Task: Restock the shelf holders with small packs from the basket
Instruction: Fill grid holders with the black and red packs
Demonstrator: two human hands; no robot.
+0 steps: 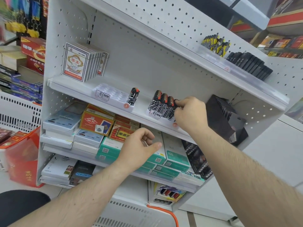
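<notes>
Packs [161, 104]: black, white circuit lines, red caps, upright.

My right hand [190, 112] covers the pack it pinches and part of the holder [155, 115]. My left palm [139, 145] faces away. The basket is cut off below.

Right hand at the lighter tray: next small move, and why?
Probably push the pinched lighter down into its slot and let go. The right hand holds it at the end of the row in the right tray, level with the seated lighters. The left hand hangs loosely curled, holding nothing. The left tray holds one lighter only, so it likely comes after.
</notes>
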